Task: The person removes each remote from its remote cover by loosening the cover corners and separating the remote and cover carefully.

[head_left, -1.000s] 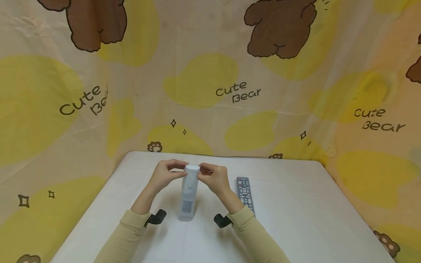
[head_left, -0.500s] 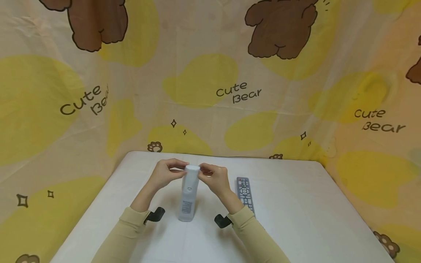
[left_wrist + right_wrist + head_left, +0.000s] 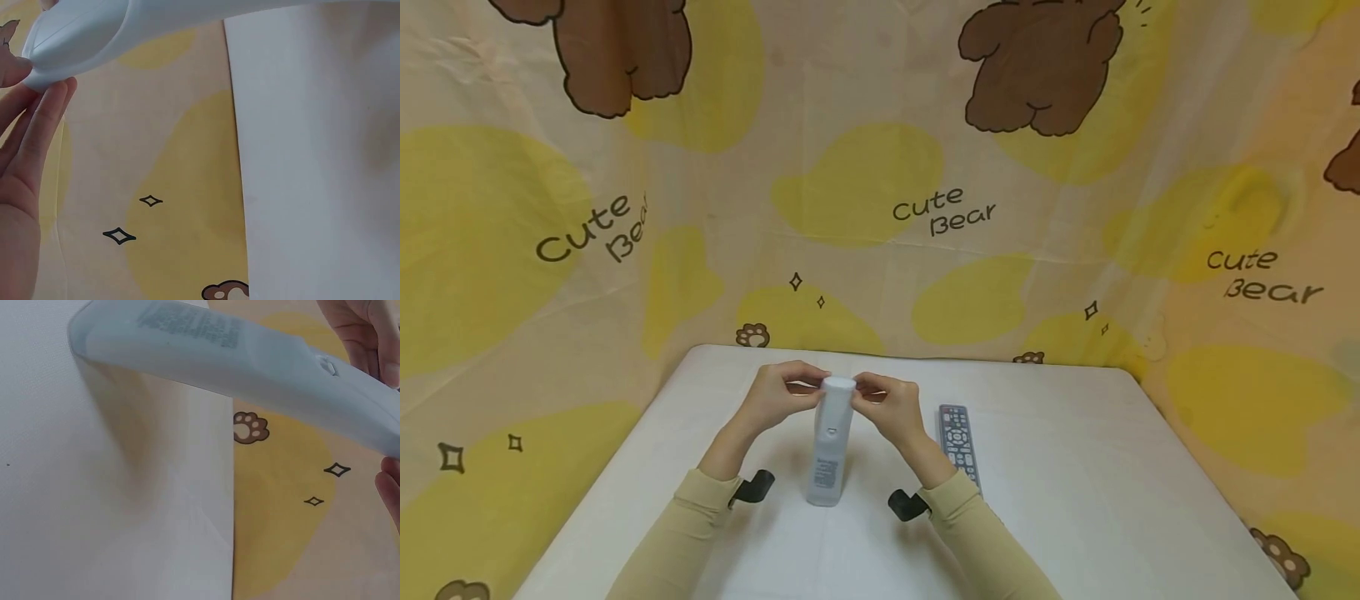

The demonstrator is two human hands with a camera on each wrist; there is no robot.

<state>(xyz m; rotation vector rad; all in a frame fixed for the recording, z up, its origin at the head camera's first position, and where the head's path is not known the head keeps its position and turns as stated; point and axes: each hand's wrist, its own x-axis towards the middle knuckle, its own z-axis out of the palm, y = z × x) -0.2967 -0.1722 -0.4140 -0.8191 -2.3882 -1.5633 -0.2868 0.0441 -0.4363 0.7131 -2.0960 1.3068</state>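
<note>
A white remote control is held upright between both hands, its back with a small latch and a printed label turned towards me. My left hand pinches its top end from the left, thumb on the near side. On the other side of that end, my right hand pinches the edge with thumb and fingers. The left wrist view shows the left fingers under the rounded end. Only fingertips of the right hand show in the right wrist view. The remote's button side is hidden.
A second remote control, grey with many buttons, lies face up to the right, partly behind the right forearm. The white table ends at a patterned cloth backdrop. Black wrist mounts sit on the cuffs.
Almost nothing differs. The left wrist has shifted very slightly left and up; both hands keep their grip at the top of the white remote control.
</note>
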